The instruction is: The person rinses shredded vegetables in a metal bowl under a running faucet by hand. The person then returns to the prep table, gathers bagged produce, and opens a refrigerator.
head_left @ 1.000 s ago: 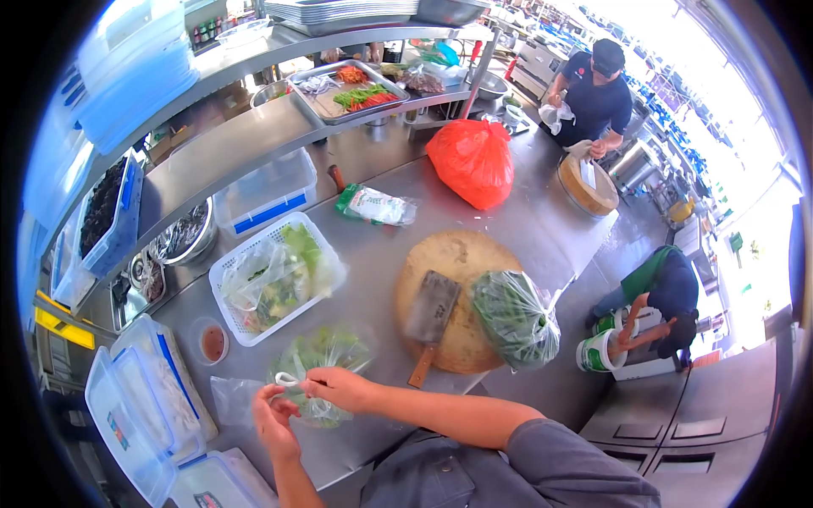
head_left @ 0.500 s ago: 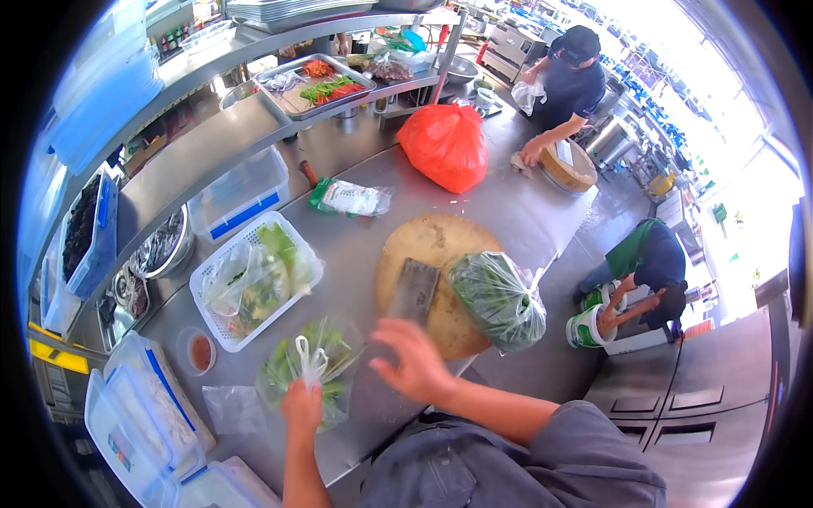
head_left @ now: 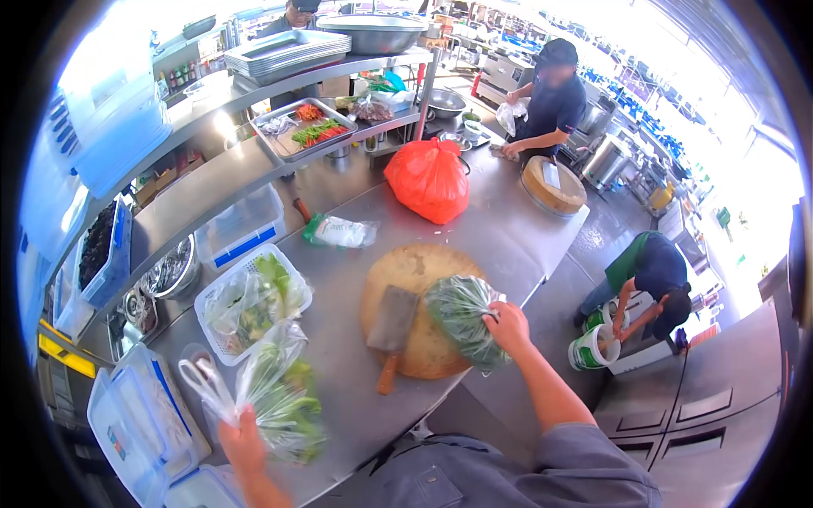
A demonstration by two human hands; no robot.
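Observation:
At the lower left, my left hand (head_left: 243, 442) is closed around the gathered neck of a clear plastic bag of green vegetables (head_left: 288, 411). The bag's white handles stick up above the fist. My right hand (head_left: 508, 327) grips the twisted top of another clear bag, full of dark leafy greens (head_left: 461, 313). That second bag rests on the right side of a round wooden chopping board (head_left: 432, 261). Left of it a cleaver (head_left: 393, 320) lies flat on the board, its wooden handle pointing toward me.
A white basket of bagged vegetables (head_left: 222, 334) stands left of the board, beyond it a green-and-white packet (head_left: 339, 231) and a red bag (head_left: 428, 182). Lidded plastic boxes (head_left: 152, 415) sit at lower left. Two co-workers (head_left: 555, 106) (head_left: 652, 271) are at the right.
My right hand has moved right and forward and now grips the bag on the board. My left hand has shifted left and lower with its bag. The far-right co-worker's hand has left the second board.

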